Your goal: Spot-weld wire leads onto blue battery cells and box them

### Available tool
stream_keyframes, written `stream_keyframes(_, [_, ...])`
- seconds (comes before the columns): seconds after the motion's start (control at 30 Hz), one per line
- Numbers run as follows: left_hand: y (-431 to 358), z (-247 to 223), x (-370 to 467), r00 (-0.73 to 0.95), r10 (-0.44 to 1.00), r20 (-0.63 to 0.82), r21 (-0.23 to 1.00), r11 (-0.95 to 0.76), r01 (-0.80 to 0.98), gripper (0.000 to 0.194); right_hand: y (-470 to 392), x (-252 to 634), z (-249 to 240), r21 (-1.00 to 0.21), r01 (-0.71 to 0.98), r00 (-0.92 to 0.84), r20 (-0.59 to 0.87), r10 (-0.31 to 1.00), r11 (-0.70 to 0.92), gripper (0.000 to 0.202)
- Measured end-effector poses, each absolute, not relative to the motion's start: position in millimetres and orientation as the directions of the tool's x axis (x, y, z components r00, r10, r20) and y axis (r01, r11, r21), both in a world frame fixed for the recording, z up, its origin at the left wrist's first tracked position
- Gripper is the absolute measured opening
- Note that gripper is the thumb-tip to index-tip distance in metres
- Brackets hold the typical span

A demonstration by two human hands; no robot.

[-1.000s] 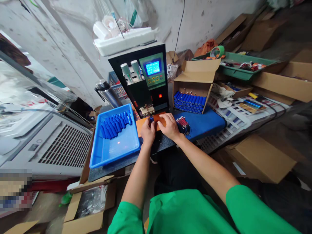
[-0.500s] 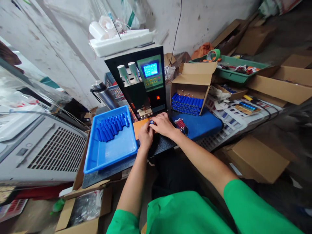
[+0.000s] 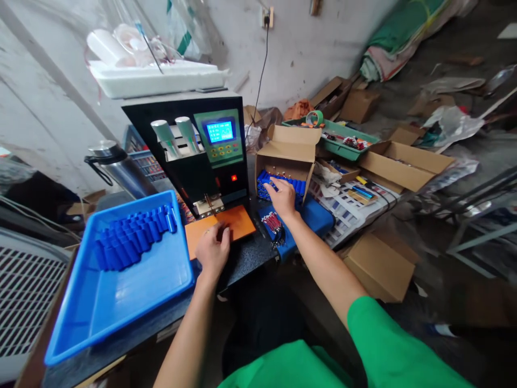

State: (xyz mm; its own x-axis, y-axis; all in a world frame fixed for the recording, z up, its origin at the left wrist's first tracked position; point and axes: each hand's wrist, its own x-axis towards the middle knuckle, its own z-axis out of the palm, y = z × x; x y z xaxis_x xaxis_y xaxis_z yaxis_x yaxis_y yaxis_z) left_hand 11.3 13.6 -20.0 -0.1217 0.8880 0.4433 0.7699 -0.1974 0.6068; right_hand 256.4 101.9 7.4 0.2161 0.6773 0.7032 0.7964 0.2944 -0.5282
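My right hand (image 3: 281,198) is over the front of an open cardboard box (image 3: 288,153) of blue cylindrical cells (image 3: 299,187). Its thumb and fingers are apart, with nothing visible held between them. My left hand (image 3: 213,249) rests at the front edge of the orange board (image 3: 239,222), fingers bent and thumb apart, nothing visible in it. Behind it stands a black machine (image 3: 183,180) with a lit screen (image 3: 220,132) and two thin rods (image 3: 210,205). Red and white leads (image 3: 273,223) lie between the board and the blue mat (image 3: 315,218).
At left a blue tray (image 3: 149,291) holds rows of blue cells (image 3: 131,237). A steel flask (image 3: 129,172) stands behind it. White foam (image 3: 157,80) lies on the machine. At right are a green tray (image 3: 343,148), more cardboard boxes (image 3: 407,161) and a white crate (image 3: 335,215).
My right hand has left my left hand and moved right to the box. The cell between both hands is no longer visible there. My view has turned right, and more of the orange board shows.
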Motion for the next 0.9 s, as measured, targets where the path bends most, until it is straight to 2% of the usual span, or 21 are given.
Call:
stream_keyframes(0.2, [13.4,-20.7,10.9,-0.092,0.866,0.491,0.516,-0.205,0.832,0.027,148.4,262.7,8.7,-0.39,0.915,0.175,0.616,0.768,0.105,0.029])
stream_keyframes(0.4, [13.4,-23.9,8.8,-0.063,0.865,0.497,0.497,-0.225,0.838,0.025,161.3,255.6,-9.0,-0.358,0.927,0.118,0.557,0.822,0.11,0.021])
stream_keyframes(0.63, [13.5,-22.8,11.1,-0.076,0.867,0.492,0.5,-0.21,0.84,0.025,163.4,264.5,-10.1,-0.384,0.908,0.101,0.583,0.806,0.165,0.023])
stream_keyframes(0.77, [13.1,-21.8,11.0,-0.069,0.875,0.479,0.504,-0.21,0.838,0.026,133.7,263.1,-17.0,-0.419,0.876,0.112,0.657,0.745,0.239,0.031])
stream_keyframes(0.83, [13.2,-21.6,11.0,-0.063,0.878,0.474,0.503,-0.211,0.838,0.026,114.4,265.9,-23.7,-0.474,0.837,0.131,0.657,0.743,0.272,0.035])
stream_keyframes(0.9, [13.6,-21.4,11.4,-0.06,0.879,0.473,0.503,-0.213,0.838,0.027,99.1,272.4,-30.5,-0.581,0.779,0.186,0.575,0.797,0.237,0.034])
